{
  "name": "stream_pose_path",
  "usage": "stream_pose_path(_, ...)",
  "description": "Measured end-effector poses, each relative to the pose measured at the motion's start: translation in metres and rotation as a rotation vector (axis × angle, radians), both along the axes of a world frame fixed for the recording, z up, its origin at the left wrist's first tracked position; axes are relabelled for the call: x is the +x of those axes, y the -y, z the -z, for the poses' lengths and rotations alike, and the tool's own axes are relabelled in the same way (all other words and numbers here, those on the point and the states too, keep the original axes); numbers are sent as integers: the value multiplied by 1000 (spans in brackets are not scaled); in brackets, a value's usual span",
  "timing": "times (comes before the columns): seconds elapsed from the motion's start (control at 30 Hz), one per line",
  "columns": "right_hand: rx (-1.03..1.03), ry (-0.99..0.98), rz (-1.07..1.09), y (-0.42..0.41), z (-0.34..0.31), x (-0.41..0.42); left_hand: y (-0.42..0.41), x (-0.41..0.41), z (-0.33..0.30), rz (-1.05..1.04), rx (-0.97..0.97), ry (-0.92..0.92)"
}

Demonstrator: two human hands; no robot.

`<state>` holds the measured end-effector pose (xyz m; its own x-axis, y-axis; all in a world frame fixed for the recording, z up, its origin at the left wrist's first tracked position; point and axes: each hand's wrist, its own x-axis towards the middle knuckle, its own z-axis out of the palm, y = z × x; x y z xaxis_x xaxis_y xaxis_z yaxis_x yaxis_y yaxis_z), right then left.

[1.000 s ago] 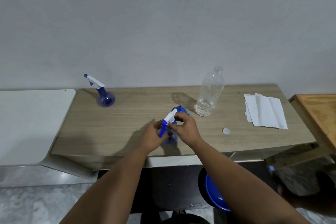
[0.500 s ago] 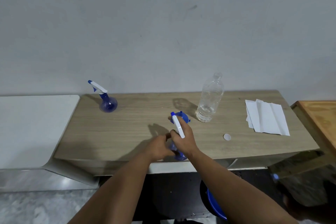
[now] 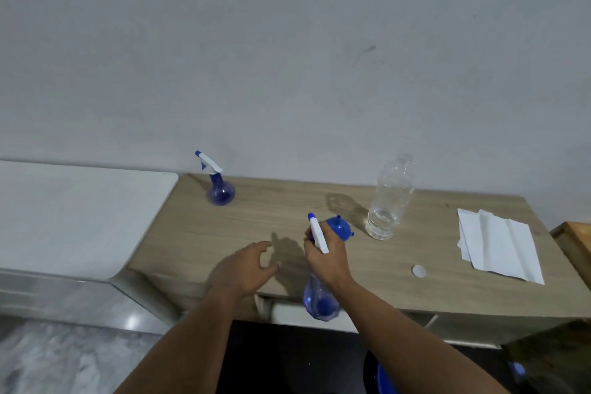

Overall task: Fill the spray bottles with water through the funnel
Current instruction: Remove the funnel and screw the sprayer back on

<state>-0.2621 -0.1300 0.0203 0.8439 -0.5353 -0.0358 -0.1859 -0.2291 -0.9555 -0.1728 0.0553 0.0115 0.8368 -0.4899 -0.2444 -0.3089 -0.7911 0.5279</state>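
Observation:
My right hand grips the white and blue trigger head of a blue spray bottle. The bottle is lifted off the wooden table, and its round body hangs in front of the table's near edge. My left hand hovers open to the left of it, touching nothing. A blue funnel lies on the table just behind my right hand. A clear plastic water bottle, uncapped with a little water at the bottom, stands to the right of the funnel. A second blue spray bottle stands at the table's far left.
A white bottle cap and folded white paper towels lie on the right of the table. A white table adjoins on the left, a wooden one on the right. A blue basin sits below.
My left hand has let go of the spray bottle and opened. My right hand has lifted the bottle by its head, toward me and off the table.

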Motion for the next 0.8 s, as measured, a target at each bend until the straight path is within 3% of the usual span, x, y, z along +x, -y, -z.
stream_pose_path(0.1,3,1,-38,-8,1,1,-12,-1,-4,-49,-11,51)
stream_pose_path(0.47,-44,-344,-382,-53,14,7,-67,-15,11,-248,76,209)
stream_pose_path(0.8,-166,-512,-407,-79,0,29,-87,-21,-14,-355,85,232)
